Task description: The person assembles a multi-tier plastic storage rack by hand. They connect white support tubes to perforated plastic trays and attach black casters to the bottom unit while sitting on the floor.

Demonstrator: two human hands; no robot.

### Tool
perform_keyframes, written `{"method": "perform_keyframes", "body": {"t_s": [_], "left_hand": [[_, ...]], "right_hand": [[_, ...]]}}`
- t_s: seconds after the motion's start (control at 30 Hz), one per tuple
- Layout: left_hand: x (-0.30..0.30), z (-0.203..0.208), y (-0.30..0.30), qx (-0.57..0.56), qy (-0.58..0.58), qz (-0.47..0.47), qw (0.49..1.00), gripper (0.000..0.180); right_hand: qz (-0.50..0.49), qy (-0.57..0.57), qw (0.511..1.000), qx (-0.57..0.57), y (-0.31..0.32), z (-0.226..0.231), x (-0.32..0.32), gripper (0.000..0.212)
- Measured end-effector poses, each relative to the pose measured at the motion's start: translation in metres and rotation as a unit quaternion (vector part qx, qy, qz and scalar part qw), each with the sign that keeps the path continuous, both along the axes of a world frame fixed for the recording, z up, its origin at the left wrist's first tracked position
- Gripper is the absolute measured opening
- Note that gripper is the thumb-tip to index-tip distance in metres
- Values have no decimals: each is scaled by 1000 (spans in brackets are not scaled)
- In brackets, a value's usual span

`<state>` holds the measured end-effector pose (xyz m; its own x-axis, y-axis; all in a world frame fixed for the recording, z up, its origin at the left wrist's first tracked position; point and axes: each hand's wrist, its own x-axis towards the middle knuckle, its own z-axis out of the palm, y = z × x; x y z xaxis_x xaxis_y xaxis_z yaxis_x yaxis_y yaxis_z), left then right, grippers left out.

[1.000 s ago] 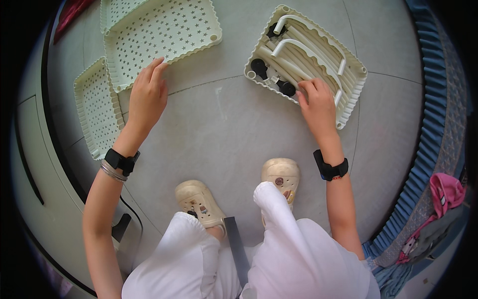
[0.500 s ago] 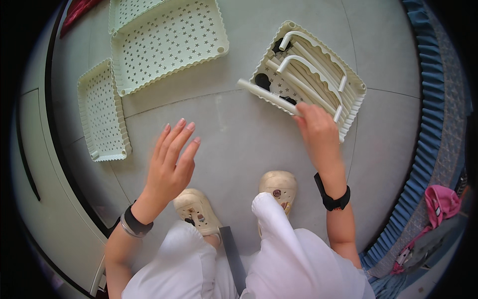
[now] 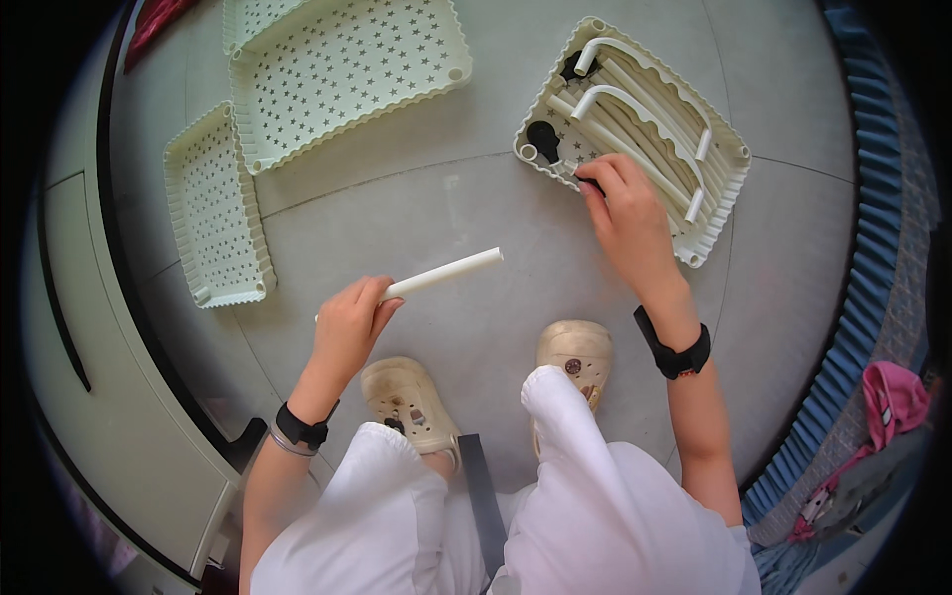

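My left hand is closed round a white plastic tube, which slants up to the right over the floor. At the near rim of a cream basket tray, my right hand pinches a black caster, mostly covered by the fingers. Another black caster lies in the tray's left corner, and a further black piece shows behind it. Two bent white handles rest over several straight tubes in the same tray.
A large cream tray with star-shaped holes lies at the far left, with a narrower one beside it. White cabinet fronts line the left. Blue pleated fabric borders the right, near a pink cloth item. My clogs stand below.
The white tube has passed from my right hand to my left, which was open and has closed round it. My right hand has gone to the black caster at the tray's near rim.
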<state>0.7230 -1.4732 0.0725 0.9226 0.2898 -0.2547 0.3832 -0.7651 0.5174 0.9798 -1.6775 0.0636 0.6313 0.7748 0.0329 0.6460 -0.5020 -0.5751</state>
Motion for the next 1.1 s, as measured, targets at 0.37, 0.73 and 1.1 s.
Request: {"method": "perform_keyframes", "body": {"t_s": [0.37,0.73,1.1], "left_hand": [[18,-4,-10,-63,-49,-6,997,35],[12,13,-7,-183,-78,107,974,32],[48,33,-23,-79,-211,-180,957,65]], "right_hand": [[-72,108,976,-172,-2,-29,40,22],[-203,477,835,185,12,39,-20,21],[-68,526,829,177,25,28,-74,16]]}}
